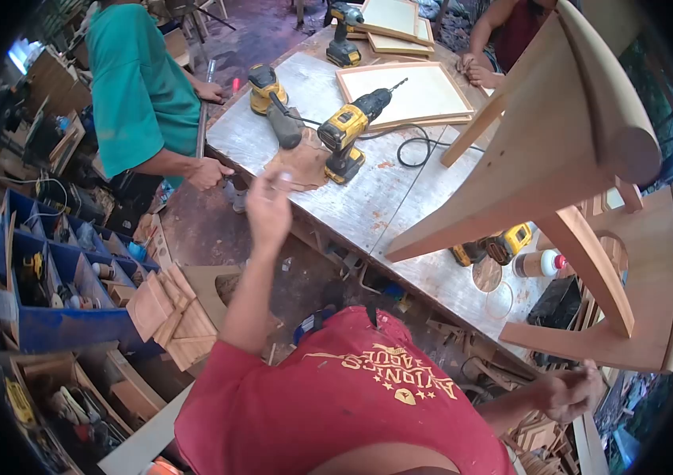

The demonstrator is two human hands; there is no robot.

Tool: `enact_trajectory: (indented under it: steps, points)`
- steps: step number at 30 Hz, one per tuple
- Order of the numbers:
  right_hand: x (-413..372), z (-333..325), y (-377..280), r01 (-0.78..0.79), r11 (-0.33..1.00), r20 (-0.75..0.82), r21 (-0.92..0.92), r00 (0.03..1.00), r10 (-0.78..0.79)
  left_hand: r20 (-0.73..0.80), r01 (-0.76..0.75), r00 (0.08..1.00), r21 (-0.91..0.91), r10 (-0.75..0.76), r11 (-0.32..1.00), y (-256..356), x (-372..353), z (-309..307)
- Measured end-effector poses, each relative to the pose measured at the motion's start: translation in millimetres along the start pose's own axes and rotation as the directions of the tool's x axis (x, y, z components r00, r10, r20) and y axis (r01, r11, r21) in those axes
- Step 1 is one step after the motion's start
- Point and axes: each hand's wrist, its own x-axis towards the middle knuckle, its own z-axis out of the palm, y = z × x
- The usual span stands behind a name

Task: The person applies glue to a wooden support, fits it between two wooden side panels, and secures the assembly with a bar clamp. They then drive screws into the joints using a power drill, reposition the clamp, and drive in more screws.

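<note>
My left hand (269,210) hangs blurred, its grip impossible to tell, just short of the yellow drill (344,131) on the workbench (400,198), while my right hand (570,392) curls closed just below the wooden chair frame (558,158).

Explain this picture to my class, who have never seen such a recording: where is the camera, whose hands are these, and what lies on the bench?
One camera sits on a person's head and looks down, so the red shirt at the bottom is their own. Their left hand is raised and blurred; their right hand is curled by a pale wooden chair frame. Whether either holds anything is unclear. On the grey workbench are a yellow and black cordless drill, a yellow sander and framed wooden panels. A person in a green shirt stands beside it.
</note>
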Motion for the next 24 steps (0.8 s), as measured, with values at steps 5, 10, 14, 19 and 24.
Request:
enact_trajectory:
  steps: [5,10,14,19,24]
  points:
    - [-39,41,-55,-0.472,0.748,0.497,0.466,0.839,0.220,-0.166,0.093,0.983,0.117,-0.072,0.989,-65,59,-45]
    - [-91,53,-84,-0.611,0.710,0.819,0.351,0.568,0.083,-0.098,0.071,0.995,0.495,-0.026,0.866,-90,140,-60]
    - [-130,60,-102,-0.589,0.777,0.856,0.224,0.499,0.132,-0.041,0.112,0.992,0.737,-0.121,0.667,-111,211,-76]
    - [-169,74,-142,-0.748,0.633,0.786,-0.199,0.264,0.560,-0.002,0.108,0.959,0.927,-0.283,0.359,-189,285,-106]
    - [-194,99,-182,-0.803,0.518,0.740,-0.296,0.150,0.656,-0.189,0.405,0.846,0.837,-0.499,0.369,-249,306,-126]
